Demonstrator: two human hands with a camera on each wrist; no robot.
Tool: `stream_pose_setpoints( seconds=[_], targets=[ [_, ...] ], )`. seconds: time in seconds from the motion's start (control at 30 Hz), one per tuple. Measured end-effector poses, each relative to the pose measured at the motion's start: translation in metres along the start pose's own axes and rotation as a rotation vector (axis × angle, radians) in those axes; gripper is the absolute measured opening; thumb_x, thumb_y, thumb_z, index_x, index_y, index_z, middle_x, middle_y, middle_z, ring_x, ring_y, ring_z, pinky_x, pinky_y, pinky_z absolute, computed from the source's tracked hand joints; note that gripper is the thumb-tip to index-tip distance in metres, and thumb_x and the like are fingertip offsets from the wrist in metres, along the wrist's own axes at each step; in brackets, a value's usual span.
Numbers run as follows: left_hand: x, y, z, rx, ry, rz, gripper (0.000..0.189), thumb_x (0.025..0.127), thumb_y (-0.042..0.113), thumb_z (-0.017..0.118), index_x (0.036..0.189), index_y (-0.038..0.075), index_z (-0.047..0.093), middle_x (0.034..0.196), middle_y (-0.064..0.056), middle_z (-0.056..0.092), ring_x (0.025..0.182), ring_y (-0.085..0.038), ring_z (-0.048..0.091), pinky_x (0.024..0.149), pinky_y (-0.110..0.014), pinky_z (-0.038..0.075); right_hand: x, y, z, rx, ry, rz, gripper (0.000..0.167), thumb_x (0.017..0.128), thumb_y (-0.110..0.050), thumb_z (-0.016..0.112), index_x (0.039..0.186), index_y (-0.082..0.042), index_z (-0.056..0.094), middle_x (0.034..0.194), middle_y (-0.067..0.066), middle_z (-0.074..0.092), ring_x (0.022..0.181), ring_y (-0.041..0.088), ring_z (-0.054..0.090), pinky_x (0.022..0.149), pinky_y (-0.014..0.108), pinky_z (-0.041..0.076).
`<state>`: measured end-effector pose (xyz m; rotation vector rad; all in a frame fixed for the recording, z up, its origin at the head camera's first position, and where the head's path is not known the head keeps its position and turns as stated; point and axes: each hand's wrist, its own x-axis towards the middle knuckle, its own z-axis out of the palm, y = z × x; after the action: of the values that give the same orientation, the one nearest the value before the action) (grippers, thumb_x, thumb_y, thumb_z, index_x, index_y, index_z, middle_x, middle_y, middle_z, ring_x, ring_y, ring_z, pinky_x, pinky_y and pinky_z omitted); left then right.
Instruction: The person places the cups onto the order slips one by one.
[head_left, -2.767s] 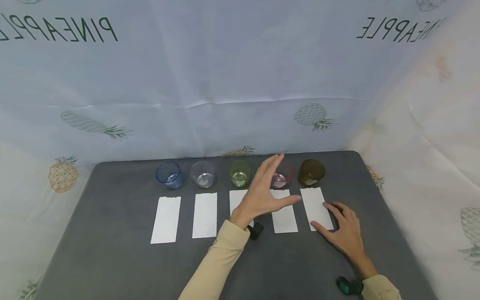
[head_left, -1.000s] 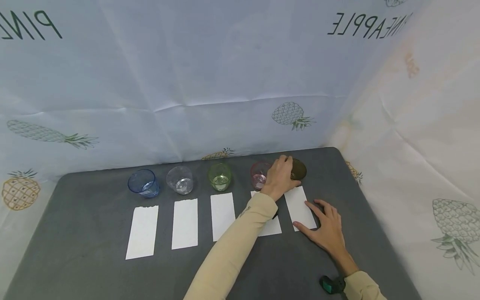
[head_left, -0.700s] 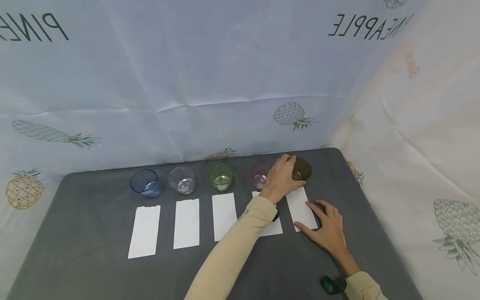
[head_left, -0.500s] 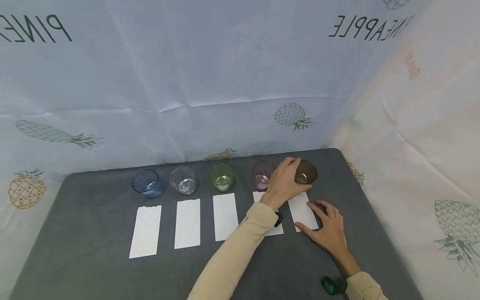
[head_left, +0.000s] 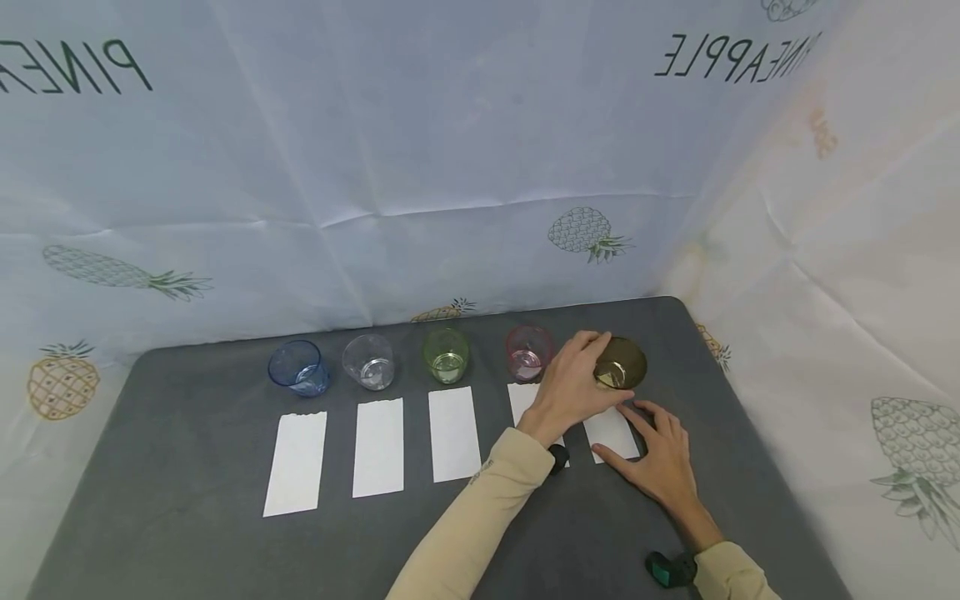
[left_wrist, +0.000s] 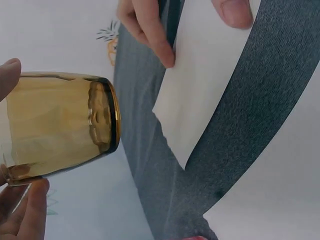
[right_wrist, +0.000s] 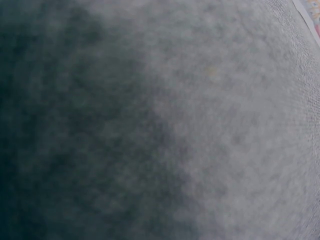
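Observation:
An amber drinking glass (head_left: 621,363) is gripped by my left hand (head_left: 572,382), thumb on the near side and fingers at the rim. In the left wrist view the glass (left_wrist: 62,127) is raised off the table, its base toward the paper. Below it lies the rightmost white paper strip (head_left: 611,435), its far end hidden by the hand and glass. My right hand (head_left: 663,462) rests at that strip, thumb and forefinger spread to its two long edges. In the left wrist view, right-hand fingers (left_wrist: 155,32) touch the strip. The right wrist view shows only blurred table surface.
Left of the amber glass stand a pink glass (head_left: 528,352), a green glass (head_left: 446,355), a clear glass (head_left: 369,362) and a blue glass (head_left: 298,367). White strips, such as the leftmost strip (head_left: 296,463), lie before them on the dark table (head_left: 195,442). A pineapple-print curtain (head_left: 420,125) hangs behind.
My left hand has reached to the amber glass, taken hold of it and brought it nearer, over the rightmost strip's far end. My right hand has stayed at the strip. The head view has shifted.

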<state>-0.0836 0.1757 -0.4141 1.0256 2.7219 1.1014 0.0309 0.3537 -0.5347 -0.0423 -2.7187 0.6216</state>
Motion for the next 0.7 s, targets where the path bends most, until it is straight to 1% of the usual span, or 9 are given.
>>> stream_pose_setpoints(
  seconds=[0.17, 0.3, 0.53, 0.7],
  targets=[
    [-0.006, 0.002, 0.002, -0.012, 0.025, 0.033, 0.087, 0.082, 0.045, 0.085, 0.152, 0.008, 0.050, 0.144, -0.005, 0.057, 0.131, -0.017, 0.059, 0.106, -0.026, 0.052, -0.001, -0.001, -0.002, 0.001, -0.011, 0.008, 0.076, 0.069, -0.044, 0.090, 0.132, -0.007, 0.067, 0.138, 0.026, 0.051, 0.122, 0.049, 0.045, 0.096, 0.068, 0.033],
    [-0.010, 0.006, 0.003, -0.024, 0.026, 0.050, 0.086, 0.083, 0.046, 0.084, 0.152, 0.008, 0.049, 0.145, -0.005, 0.057, 0.133, -0.017, 0.058, 0.108, -0.026, 0.051, -0.001, -0.002, -0.003, -0.007, -0.024, 0.017, 0.077, 0.070, -0.045, 0.089, 0.132, -0.005, 0.067, 0.138, 0.028, 0.050, 0.122, 0.050, 0.044, 0.096, 0.069, 0.032],
    [-0.017, 0.009, 0.005, -0.033, 0.028, 0.057, 0.085, 0.083, 0.047, 0.084, 0.152, 0.010, 0.049, 0.145, -0.004, 0.057, 0.134, -0.016, 0.057, 0.108, -0.025, 0.051, -0.001, 0.000, -0.003, -0.007, -0.023, 0.014, 0.076, 0.069, -0.046, 0.089, 0.130, -0.006, 0.068, 0.135, 0.029, 0.051, 0.121, 0.051, 0.044, 0.096, 0.071, 0.032],
    [-0.021, 0.008, 0.007, -0.058, 0.026, 0.039, 0.085, 0.083, 0.046, 0.084, 0.153, 0.012, 0.049, 0.145, -0.003, 0.056, 0.135, -0.016, 0.056, 0.107, -0.025, 0.051, -0.001, 0.002, -0.001, -0.003, -0.020, 0.006, 0.073, 0.069, -0.046, 0.090, 0.127, -0.006, 0.069, 0.134, 0.029, 0.051, 0.121, 0.051, 0.045, 0.097, 0.072, 0.032]
  ],
)
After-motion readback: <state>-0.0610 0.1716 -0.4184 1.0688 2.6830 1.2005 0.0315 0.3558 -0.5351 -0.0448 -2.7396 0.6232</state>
